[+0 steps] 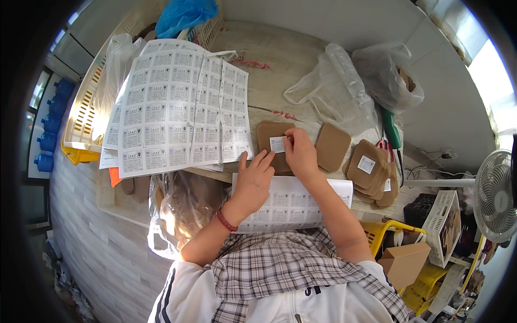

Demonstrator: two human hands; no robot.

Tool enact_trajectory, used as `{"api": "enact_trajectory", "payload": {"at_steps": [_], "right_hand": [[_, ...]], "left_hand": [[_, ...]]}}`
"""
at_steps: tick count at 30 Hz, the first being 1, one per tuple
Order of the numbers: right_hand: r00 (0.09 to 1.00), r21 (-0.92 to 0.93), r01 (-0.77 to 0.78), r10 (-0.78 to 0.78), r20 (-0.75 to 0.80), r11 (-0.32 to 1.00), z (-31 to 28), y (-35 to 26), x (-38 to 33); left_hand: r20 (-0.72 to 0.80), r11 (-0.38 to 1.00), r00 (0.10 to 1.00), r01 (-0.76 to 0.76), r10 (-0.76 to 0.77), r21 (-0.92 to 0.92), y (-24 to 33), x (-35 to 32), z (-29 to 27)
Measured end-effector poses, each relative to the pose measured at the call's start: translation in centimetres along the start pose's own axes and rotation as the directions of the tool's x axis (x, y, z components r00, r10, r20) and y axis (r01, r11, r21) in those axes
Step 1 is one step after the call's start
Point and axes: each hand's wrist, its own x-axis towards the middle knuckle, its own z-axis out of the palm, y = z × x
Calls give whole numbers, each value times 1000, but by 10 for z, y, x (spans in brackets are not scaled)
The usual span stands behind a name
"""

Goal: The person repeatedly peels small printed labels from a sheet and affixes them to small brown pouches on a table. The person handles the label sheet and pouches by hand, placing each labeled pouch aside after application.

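Observation:
A small white printed label [277, 144] lies against a brown textured pad [273, 128] at the table's front edge. The fingertips of my right hand [300, 154] are closed on the label's right side. My left hand [255, 180] has its fingers stretched out, touching the pad's lower left edge. A sheet of labels [285, 207] lies across my lap under both forearms. To the right is a bare brown pad [333, 146], then a stack of pads [368, 171] with a white label on top.
Large label sheets [161, 107] cover the table's left side, beside a cream plastic basket [86, 116]. Clear plastic bags [336, 89] lie at the back right near red-handled scissors [384, 144]. A white fan [495, 196] and yellow crate [377, 235] stand at the right.

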Motion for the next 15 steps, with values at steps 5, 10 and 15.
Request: {"api": "enact_trajectory", "payload": {"at_steps": [5,10,15], "right_hand": [[1000,-149,-8,3,-31,989,4,-9,-1],[986,-152,-17,-8,-164,988,0,-2,-4],[838,-405,410,-513,-188,817,-31,5,3]], "left_hand": [[-8,1000,1000,-2,3,15,-3,-3,4],[42,997,999,-3,0,71,-3,-6,8],[152,995,986,49,-61,83,-19,-1,31]]}}
